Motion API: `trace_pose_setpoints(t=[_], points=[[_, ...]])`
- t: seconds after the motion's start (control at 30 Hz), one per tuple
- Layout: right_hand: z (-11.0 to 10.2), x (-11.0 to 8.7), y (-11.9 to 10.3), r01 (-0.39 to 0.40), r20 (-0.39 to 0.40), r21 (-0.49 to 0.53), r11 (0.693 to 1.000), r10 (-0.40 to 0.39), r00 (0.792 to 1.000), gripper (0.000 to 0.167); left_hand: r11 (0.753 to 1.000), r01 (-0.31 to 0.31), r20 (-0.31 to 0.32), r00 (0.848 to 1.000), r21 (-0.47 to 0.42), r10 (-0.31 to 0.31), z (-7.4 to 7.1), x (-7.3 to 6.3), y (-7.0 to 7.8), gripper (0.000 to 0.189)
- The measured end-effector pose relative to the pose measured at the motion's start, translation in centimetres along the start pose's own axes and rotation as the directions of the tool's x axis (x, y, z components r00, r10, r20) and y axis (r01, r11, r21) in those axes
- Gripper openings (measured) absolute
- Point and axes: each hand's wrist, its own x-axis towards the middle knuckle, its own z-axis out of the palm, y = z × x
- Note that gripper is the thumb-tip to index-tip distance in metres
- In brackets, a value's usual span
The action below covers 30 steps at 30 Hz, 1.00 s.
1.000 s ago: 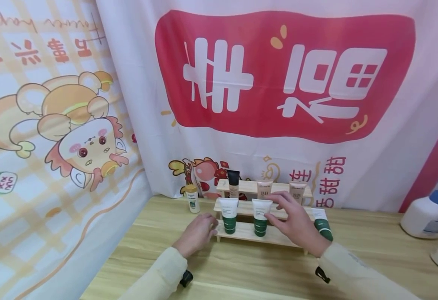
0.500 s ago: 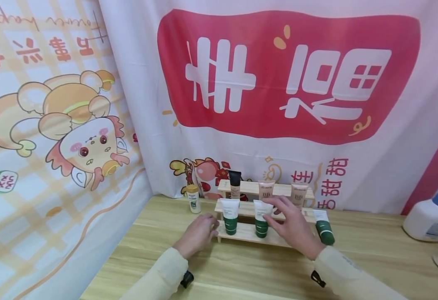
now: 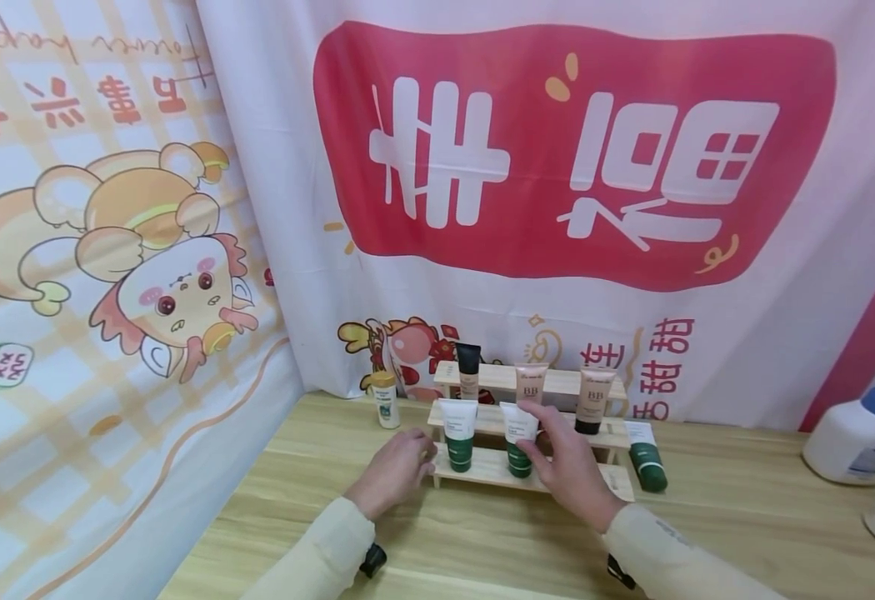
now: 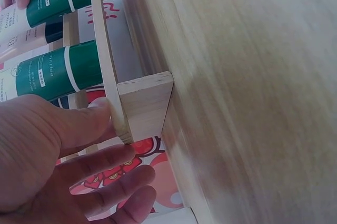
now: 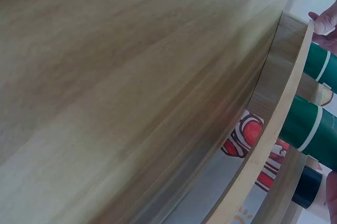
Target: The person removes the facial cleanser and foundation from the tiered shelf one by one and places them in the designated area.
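In the head view my right hand pinches the white upper part of a green-and-white squeeze tube, which stands cap down on the lowest tier of a wooden three-tier display rack. A matching squeeze tube stands to its left on that tier. My left hand is at the rack's left end. In the left wrist view its thumb lies on the lowest board's end and the forefinger is by the board's lower edge, holding it. The right wrist view shows the pinched tube upright to the board.
A black-topped tube and two BB cream tubes stand on the higher tiers. Left of the rack is a yellow-capped bottle; at its right a green-and-white tube lies tilted. A blue-topped pump bottle stands far right.
My right hand has moved a little left with the tube, which shifts slightly left along the lowest tier. The right-hand BB cream tube is now uncovered. My left hand stays at the rack's end.
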Motion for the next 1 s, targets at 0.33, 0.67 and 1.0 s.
trace_pose_setpoints(t=[0.33, 0.67, 1.0], points=[[-2.5, -0.3, -2.2, 0.092, -0.102, 0.059, 0.994, -0.086, 0.991, 0.062, 0.999, 0.025, 0.028, 0.999, -0.042, -0.024, 0.3, 0.0, -0.1, 0.022], [-8.3, 0.2, -3.4, 0.156, -0.255, 0.051, 0.986, -0.139, 0.957, 0.062, 0.998, 0.032, 0.015, 0.999, -0.048, -0.031, 0.3, -0.1, -0.5, 0.023], [-13.6, -0.7, -1.2, 0.09, -0.254, -0.07, 0.993, -0.105, 0.961, 0.054, 0.998, 0.039, 0.027, 0.999, -0.052, -0.038, 0.0, 0.3, -0.5, 0.023]])
